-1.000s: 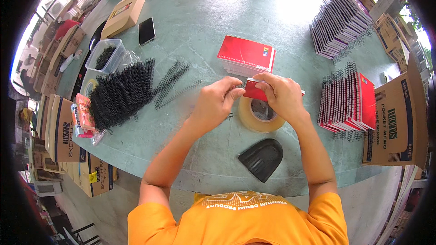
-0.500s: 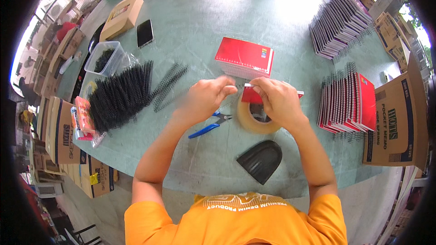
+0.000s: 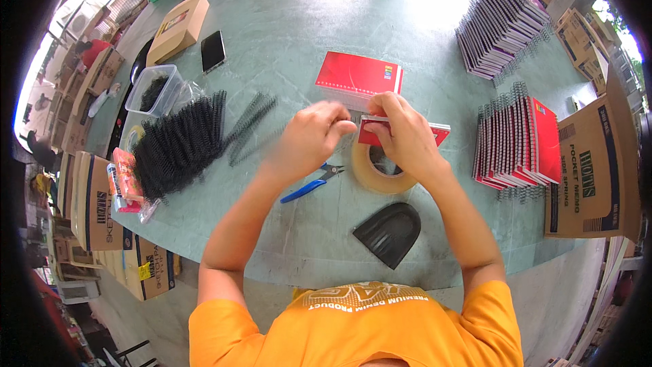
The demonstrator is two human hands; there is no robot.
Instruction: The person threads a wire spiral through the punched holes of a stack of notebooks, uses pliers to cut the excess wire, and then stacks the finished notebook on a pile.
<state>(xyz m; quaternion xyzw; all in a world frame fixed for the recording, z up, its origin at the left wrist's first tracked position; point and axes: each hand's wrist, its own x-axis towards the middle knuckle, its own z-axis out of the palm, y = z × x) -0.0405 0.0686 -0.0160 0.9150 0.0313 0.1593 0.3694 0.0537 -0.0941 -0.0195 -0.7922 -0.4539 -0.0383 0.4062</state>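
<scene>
Red notebook: your right hand pinches it, left hand fingers closed at its edge, above tape roll.

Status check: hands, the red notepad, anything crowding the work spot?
Left hand and right hand both gripping small red notepad. Held above tape roll. Blue-handled pliers beside left wrist.

red notebook, blue-handled pliers, black coils, tan tape roll

Orange short-sleeved T-shirt with white lettering; bare forearms.
</scene>
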